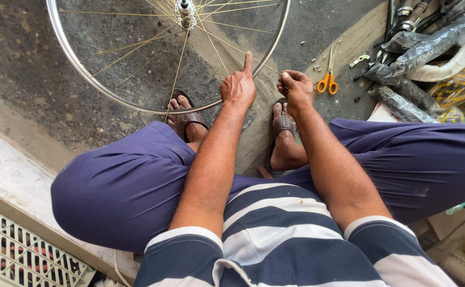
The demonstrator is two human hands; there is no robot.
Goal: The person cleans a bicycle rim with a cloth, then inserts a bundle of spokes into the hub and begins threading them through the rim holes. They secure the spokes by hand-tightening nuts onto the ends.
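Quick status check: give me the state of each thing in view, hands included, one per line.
Wheel: upright on the ground, rim bare, no tyre, spokes fitted.
Left hand: index finger extended against a spoke, other fingers curled.
Right hand: fingers pinched on a spoke end at the rim.
Scissors: lying on the ground, blades shut.
Sandals: on both feet, just behind the rim.
Wrapped parts: still in plastic, piled at right.
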